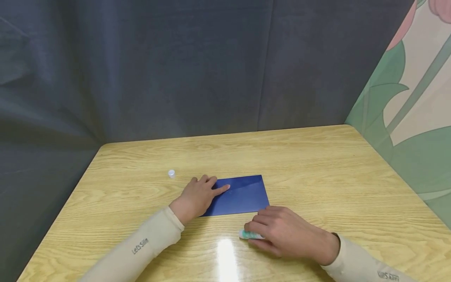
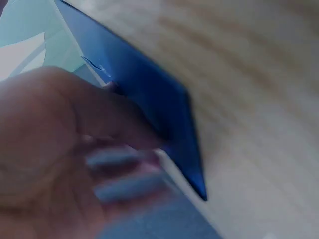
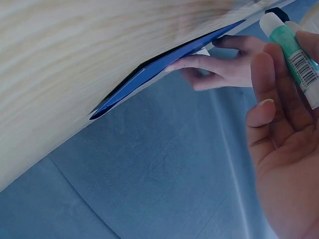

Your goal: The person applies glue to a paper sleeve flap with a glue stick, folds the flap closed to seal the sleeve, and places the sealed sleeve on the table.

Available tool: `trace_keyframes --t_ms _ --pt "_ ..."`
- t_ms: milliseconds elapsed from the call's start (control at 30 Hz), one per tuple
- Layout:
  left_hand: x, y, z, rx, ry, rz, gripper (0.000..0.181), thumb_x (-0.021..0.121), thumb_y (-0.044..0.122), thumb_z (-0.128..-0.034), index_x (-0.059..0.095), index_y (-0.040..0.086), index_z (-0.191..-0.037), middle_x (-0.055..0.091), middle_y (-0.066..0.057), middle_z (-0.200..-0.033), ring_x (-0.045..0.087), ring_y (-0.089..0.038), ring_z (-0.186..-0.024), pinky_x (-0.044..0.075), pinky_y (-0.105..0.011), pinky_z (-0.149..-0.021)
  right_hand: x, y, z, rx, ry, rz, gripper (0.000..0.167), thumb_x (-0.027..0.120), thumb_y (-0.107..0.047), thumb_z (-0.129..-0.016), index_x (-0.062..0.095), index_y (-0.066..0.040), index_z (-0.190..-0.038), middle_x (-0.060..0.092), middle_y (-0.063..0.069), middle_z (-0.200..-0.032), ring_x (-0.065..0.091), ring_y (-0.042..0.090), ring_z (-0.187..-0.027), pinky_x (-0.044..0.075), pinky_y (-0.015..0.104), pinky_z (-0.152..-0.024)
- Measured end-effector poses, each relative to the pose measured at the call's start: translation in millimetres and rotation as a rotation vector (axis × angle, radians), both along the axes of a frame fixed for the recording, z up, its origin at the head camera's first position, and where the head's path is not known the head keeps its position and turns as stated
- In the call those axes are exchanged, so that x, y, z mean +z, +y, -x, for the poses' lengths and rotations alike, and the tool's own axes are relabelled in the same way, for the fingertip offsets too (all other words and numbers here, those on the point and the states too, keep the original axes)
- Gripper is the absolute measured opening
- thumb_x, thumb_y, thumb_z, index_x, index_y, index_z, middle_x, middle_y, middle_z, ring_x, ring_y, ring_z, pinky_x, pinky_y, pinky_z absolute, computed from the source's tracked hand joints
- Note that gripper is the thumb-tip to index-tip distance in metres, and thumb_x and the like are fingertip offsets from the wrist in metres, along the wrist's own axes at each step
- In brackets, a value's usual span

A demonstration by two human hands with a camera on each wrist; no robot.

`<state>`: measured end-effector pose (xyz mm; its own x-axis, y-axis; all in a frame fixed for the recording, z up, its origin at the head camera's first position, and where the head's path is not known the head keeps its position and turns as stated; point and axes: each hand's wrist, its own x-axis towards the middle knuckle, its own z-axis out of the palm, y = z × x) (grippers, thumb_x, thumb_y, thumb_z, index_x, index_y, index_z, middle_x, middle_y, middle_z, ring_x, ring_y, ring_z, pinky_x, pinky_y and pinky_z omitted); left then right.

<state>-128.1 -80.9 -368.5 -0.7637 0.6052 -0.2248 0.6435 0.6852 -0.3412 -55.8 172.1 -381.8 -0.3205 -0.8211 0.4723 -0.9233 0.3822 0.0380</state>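
Note:
A flat dark blue rectangle (image 1: 243, 197), which looks like an envelope or folded paper, lies on the table. My left hand (image 1: 198, 197) rests on its left end, one digit stretched across the surface. Blur in the left wrist view hides exactly how those fingers touch it. Close to the near right corner of the blue piece, my right hand (image 1: 285, 231) holds a glue stick (image 3: 295, 56). The stick has a green label with a barcode, and its white end points left in the head view. Its other end is partly hidden by the hand.
A small white cap (image 1: 171, 173) stands on the wooden table (image 1: 317, 168), left of and beyond my left hand. Dark cloth (image 1: 183, 70) hangs behind the table. A wall with painted leaves (image 1: 415, 117) is on the right.

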Motion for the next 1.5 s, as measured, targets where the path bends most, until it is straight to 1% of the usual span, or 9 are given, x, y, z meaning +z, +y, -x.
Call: trace_keyframes --t_ms 200,400,633,833,1000,1200,1267,1400,1500 --pt "-4.1 6.6 8.8 -0.172 -0.029 -0.037 0.050 0.056 0.020 -0.1019 0.045 0.013 -0.150 0.042 -0.001 -0.155 0.047 -0.023 -0.132 0.048 -0.032 -0.104 0.3 0.4 -0.2 0.001 0.009 0.010 0.017 0.076 -0.030 -0.087 0.068 -0.023 -0.100 0.065 -0.016 -0.085 0.058 -0.001 -0.074 0.050 0.019 -0.067" --pt "-3.1 17.1 14.6 -0.204 -0.061 -0.129 0.046 0.063 0.017 -0.0946 0.058 0.004 -0.139 0.053 -0.006 -0.145 0.055 -0.021 -0.123 0.052 -0.029 -0.100 -0.2 -0.6 -1.0 0.007 0.016 0.015 0.018 0.077 -0.030 -0.086 0.068 -0.023 -0.100 0.066 -0.016 -0.084 0.058 -0.001 -0.073 0.049 0.019 -0.066" --pt "0.5 26.5 16.9 -0.181 -0.047 -0.136 0.048 0.063 0.020 -0.0965 0.055 0.015 -0.143 0.054 -0.005 -0.144 0.057 -0.020 -0.126 0.053 -0.032 -0.100 1.8 -0.5 -0.2 0.023 0.029 0.001 0.018 0.076 -0.031 -0.088 0.068 -0.023 -0.102 0.066 -0.016 -0.085 0.057 -0.001 -0.074 0.049 0.018 -0.067" --pt "0.6 39.8 20.1 -0.163 -0.033 -0.072 0.065 0.068 0.029 -0.0942 0.040 0.026 -0.153 0.050 0.003 -0.146 0.059 -0.019 -0.117 0.056 -0.032 -0.092 3.5 -0.6 -1.1 0.028 0.033 -0.010 0.019 0.076 -0.031 -0.087 0.068 -0.022 -0.103 0.066 -0.016 -0.086 0.058 -0.001 -0.074 0.049 0.017 -0.067" --pt "1.7 54.6 19.3 -0.046 -0.057 0.050 0.081 0.065 0.036 -0.0953 0.015 0.042 -0.158 0.041 0.009 -0.152 0.062 -0.017 -0.095 0.057 -0.031 -0.076 5.2 -3.2 -3.9 0.022 0.029 -0.014 0.018 0.075 -0.030 -0.088 0.068 -0.023 -0.103 0.066 -0.016 -0.085 0.058 -0.001 -0.075 0.050 0.019 -0.068" --pt "5.8 71.4 15.4 0.051 -0.042 0.217 0.080 0.049 0.031 -0.1050 -0.010 0.051 -0.155 0.026 0.009 -0.162 0.068 -0.022 -0.102 0.060 -0.042 -0.080 5.4 -4.8 -4.9 -0.003 0.018 -0.033 0.015 0.074 -0.031 -0.088 0.068 -0.023 -0.100 0.063 -0.017 -0.082 0.055 -0.001 -0.072 0.048 0.019 -0.067" --pt "6.3 71.9 16.3 0.049 -0.050 0.209 0.080 0.049 0.029 -0.1049 -0.009 0.049 -0.155 0.027 0.009 -0.162 0.068 -0.020 -0.096 0.060 -0.039 -0.077 5.2 -4.7 -4.8 -0.007 0.018 -0.035 0.014 0.073 -0.031 -0.089 0.067 -0.023 -0.099 0.063 -0.017 -0.082 0.054 -0.001 -0.072 0.048 0.019 -0.066" --pt "8.3 63.4 23.2 0.002 -0.116 0.093 0.078 0.058 0.026 -0.1010 0.008 0.043 -0.159 0.032 0.005 -0.158 0.057 -0.015 -0.072 0.053 -0.028 -0.070 5.0 -4.1 -4.5 0.003 0.025 -0.021 0.013 0.073 -0.030 -0.089 0.067 -0.023 -0.098 0.062 -0.017 -0.081 0.054 -0.001 -0.071 0.048 0.018 -0.066" --pt "11.5 52.7 26.5 -0.021 -0.208 -0.010 0.077 0.064 0.019 -0.0975 0.020 0.034 -0.159 0.030 0.001 -0.160 0.056 -0.016 -0.078 0.049 -0.028 -0.075 4.7 -4.0 -4.2 0.014 0.032 -0.014 0.012 0.073 -0.029 -0.089 0.066 -0.022 -0.097 0.061 -0.017 -0.079 0.054 -0.001 -0.069 0.048 0.018 -0.064"
